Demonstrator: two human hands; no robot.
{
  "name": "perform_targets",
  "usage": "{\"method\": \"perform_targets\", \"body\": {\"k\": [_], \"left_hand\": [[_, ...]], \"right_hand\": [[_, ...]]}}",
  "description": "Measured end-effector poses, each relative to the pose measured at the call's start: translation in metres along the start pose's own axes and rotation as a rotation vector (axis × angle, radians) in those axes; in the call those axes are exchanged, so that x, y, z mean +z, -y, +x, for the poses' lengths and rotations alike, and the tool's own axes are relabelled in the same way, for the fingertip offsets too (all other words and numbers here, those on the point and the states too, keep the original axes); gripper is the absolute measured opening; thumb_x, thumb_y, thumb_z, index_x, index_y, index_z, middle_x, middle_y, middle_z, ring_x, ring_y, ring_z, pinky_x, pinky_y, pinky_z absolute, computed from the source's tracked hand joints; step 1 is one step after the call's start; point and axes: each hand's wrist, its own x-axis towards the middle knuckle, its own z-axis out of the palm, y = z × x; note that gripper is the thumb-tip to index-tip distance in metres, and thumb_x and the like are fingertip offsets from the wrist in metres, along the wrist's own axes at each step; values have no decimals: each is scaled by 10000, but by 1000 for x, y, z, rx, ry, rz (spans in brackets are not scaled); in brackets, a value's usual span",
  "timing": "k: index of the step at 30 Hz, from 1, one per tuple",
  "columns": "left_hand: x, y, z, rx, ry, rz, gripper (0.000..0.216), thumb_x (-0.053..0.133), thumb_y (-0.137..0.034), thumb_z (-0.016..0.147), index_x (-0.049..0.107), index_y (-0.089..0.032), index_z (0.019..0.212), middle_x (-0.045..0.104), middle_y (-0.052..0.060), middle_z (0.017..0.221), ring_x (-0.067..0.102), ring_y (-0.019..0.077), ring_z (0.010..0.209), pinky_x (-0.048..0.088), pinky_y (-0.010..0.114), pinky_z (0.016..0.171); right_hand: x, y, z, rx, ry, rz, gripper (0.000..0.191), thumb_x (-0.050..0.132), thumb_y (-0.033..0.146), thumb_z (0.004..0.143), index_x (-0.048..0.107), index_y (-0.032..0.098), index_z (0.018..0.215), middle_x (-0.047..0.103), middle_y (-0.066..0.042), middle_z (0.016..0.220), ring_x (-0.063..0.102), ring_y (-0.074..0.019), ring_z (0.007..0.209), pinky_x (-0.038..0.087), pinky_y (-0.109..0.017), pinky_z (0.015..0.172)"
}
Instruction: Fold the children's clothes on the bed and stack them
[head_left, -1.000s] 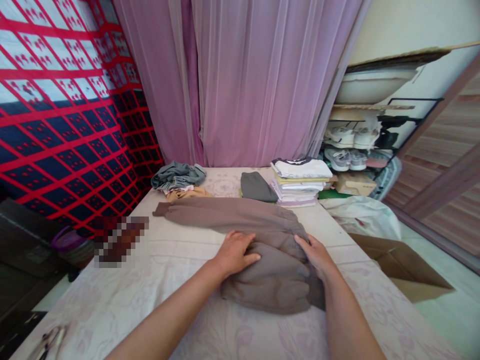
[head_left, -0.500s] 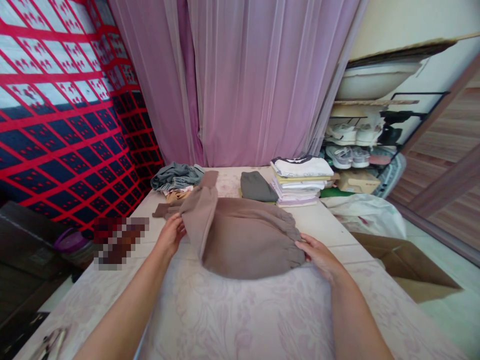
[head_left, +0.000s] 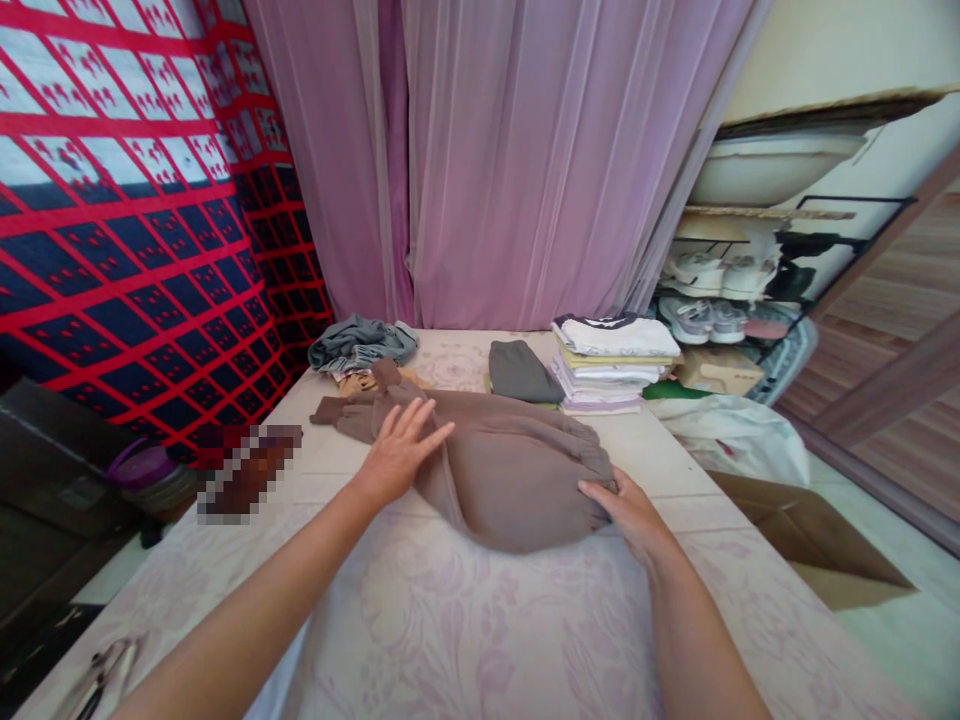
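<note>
So the left hand [head_left: 401, 450] lies flat and open on the brown pants [head_left: 510, 470], smoothing them; the right hand [head_left: 626, 505] pinches the waistband to anchor them.

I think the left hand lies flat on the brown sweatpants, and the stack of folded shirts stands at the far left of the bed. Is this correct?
Not quite. In the head view the left hand does lie flat on the brown sweatpants, but the stack of folded shirts stands at the far right of the bed, not the far left. The far left holds a crumpled grey garment.
</note>
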Motion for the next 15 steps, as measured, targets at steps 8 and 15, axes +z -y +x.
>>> {"method": "perform_targets", "body": {"k": [8,15], "left_hand": [[-33,-31,2,437,324,26,32,594,-203,759,613,-188,738,688,30,750,645,209,909,197,452,1136],[-58,-33,-15,257,507,22,213,593,-406,797,635,-198,800,700,55,710,662,220,693,472,310,692]], "right_hand": [[-50,15,-18,176,44,78,681,706,301,620,506,231,1268,734,-68,994,705,-254,840,575,-330,680],[-68,-9,-2,199,-74,-215,776,659,344,682,387,171,1388,720,-102,1025,697,-256,869,564,-352,770]]}}
